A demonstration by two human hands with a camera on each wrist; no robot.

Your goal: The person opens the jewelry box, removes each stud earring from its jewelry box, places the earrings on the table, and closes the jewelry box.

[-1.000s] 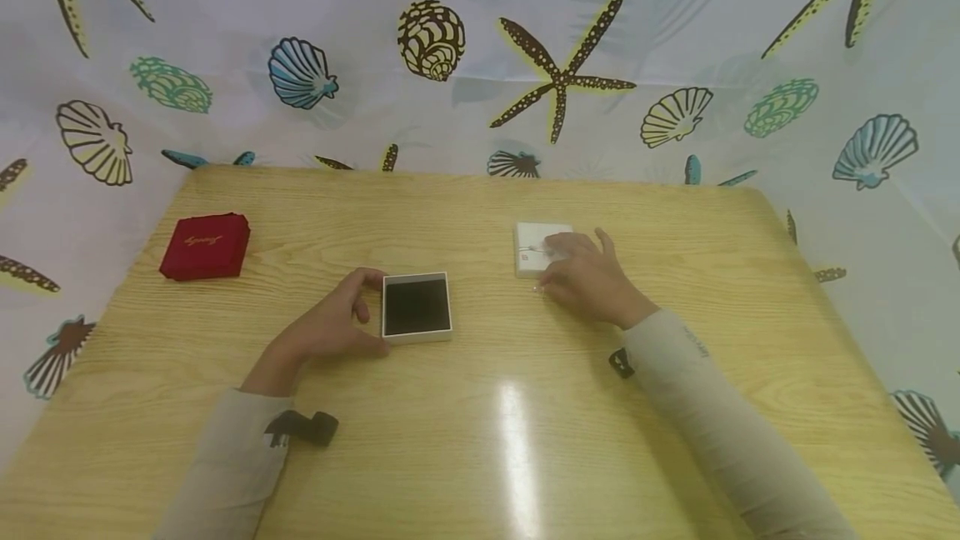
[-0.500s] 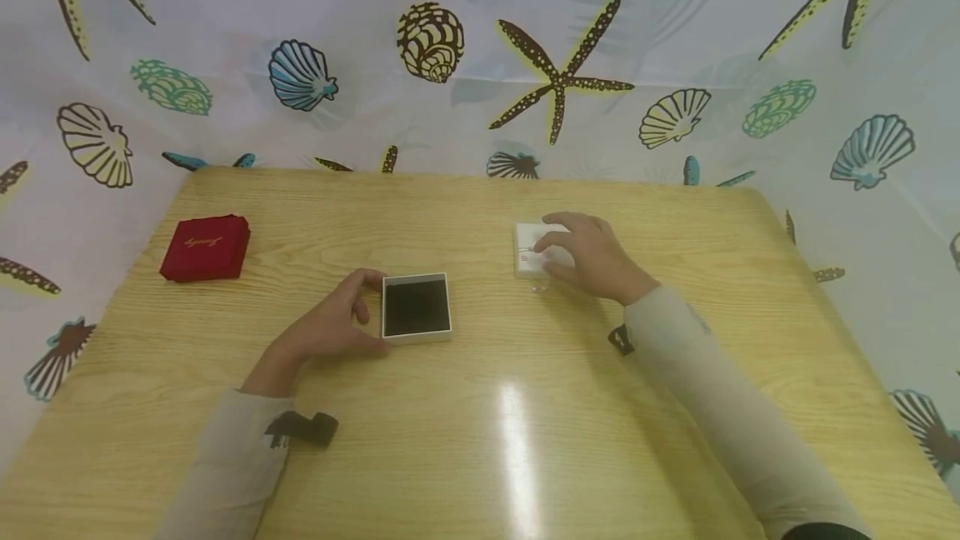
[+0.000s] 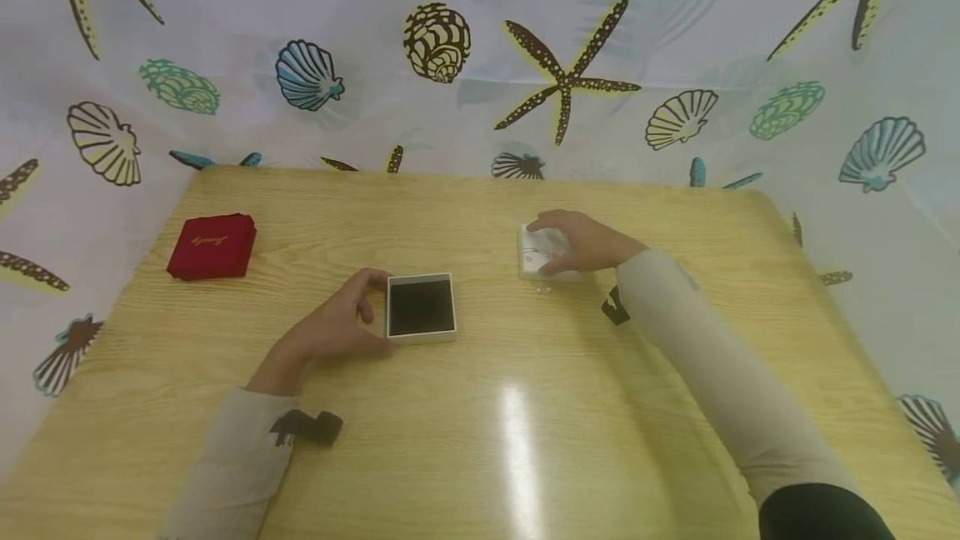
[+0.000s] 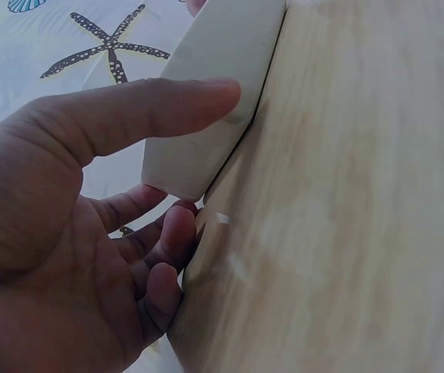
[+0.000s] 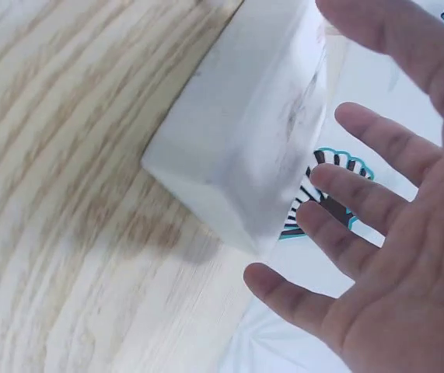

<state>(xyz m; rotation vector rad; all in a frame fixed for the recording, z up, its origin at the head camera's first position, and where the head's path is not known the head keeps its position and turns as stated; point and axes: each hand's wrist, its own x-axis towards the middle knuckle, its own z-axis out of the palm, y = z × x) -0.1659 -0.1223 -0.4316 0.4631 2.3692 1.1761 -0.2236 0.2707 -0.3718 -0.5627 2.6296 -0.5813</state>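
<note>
A shallow open white box (image 3: 421, 337) with a dark lining lies on the table left of the middle. My left hand (image 3: 330, 325) holds it by its left side, the thumb (image 4: 206, 105) pressed on the near wall and the index finger at the far corner. Farther right is a flat white box or lid (image 3: 531, 267) with small print on top. Over it stands my right hand (image 3: 585, 242), fingers spread and thumb near its front edge. The right wrist view shows straight fingers (image 5: 361, 194) beside the white box's corner, apart from it.
Small clear shiny pieces (image 3: 543, 290) lie just in front of the right-hand white box. A red box (image 3: 213, 246) with gold lettering sits at the back left. Behind the table hangs a curtain (image 3: 360, 15) printed with shells and starfish.
My right hand has left the small clear pieces and shifted up over the printed white box, its fingers spreading. My left hand keeps its hold on the open box.
</note>
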